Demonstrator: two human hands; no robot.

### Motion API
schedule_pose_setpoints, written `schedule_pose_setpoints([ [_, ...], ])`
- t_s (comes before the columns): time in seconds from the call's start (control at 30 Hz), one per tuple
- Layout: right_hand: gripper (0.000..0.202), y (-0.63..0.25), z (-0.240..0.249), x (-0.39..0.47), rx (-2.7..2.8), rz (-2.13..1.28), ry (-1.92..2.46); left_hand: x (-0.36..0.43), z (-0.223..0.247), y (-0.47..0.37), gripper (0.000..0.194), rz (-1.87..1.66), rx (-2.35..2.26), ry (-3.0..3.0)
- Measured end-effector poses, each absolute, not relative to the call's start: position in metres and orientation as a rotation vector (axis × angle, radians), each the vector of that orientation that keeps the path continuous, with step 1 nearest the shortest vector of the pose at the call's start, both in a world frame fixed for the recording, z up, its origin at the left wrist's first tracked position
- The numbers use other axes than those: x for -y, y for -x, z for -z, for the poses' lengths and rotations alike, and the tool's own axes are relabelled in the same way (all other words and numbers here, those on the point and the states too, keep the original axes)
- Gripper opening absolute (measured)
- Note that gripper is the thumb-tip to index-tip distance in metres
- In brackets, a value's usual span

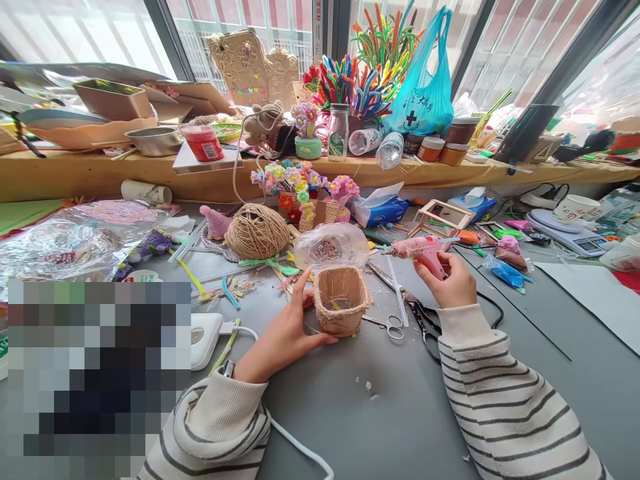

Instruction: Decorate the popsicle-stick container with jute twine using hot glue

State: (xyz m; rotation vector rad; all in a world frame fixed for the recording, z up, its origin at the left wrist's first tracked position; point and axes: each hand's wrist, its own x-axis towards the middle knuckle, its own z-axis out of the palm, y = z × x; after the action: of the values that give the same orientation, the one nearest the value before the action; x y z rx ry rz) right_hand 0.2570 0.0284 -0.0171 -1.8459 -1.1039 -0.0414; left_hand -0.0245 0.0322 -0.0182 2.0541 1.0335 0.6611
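A small square wooden basket (343, 313) with twine round its rim stands on the grey table. My left hand (290, 323) grips its left side, thumb at the front and fingers behind. Up and to the right, my right hand (453, 283) is wrapped around a pink hot glue gun (420, 251), its nozzle pointing left and held apart from the basket. Small scissors (393, 327) lie just right of the basket. Black-handled scissors (425, 320) and a clear glue stick (399, 293) lie below the glue gun.
A ball of twine (257, 231) and a plastic bag with brown bits (330, 248) sit behind the basket. A white charger (205, 341) with a cable is at left. A blue tissue pack (383, 208) and a scale (567, 232) are farther back. A cluttered ledge (210, 179) runs beneath the windows.
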Motion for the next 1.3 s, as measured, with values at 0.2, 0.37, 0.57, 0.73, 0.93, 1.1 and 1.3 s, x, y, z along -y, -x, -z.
schedule_pose_setpoints([
  [0.2, 0.061, -0.254, 0.017, -0.028, 1.122, 0.042, 1.822, -0.036, 0.015, 0.021, 0.096, -0.662, -1.062, -2.135],
  [0.37, 0.060, -0.254, 0.018, -0.029, 1.121, 0.050, 1.812, -0.036, 0.017, 0.022, 0.093, -0.743, -1.059, -2.267],
  [0.57, 0.059, -0.255, 0.018, -0.029, 1.114, 0.061, 1.819, -0.034, 0.019, 0.024, 0.083, -1.048, -0.937, -2.619],
  [0.73, 0.058, -0.255, 0.018, -0.029, 1.110, 0.057, 1.833, -0.032, 0.013, 0.022, 0.074, -1.347, -0.834, -2.929],
  [0.93, 0.057, -0.255, 0.019, -0.029, 1.110, 0.061, 1.830, -0.027, 0.010, 0.024, 0.068, -1.584, -0.739, -3.098],
  [1.1, 0.056, -0.255, 0.019, -0.028, 1.118, 0.072, 1.825, -0.025, 0.009, 0.025, 0.048, -1.562, -0.693, -3.164],
  [1.3, 0.057, -0.257, 0.022, -0.030, 1.130, 0.081, 1.828, -0.022, 0.010, 0.027, 0.041, -1.450, -0.770, -3.243],
])
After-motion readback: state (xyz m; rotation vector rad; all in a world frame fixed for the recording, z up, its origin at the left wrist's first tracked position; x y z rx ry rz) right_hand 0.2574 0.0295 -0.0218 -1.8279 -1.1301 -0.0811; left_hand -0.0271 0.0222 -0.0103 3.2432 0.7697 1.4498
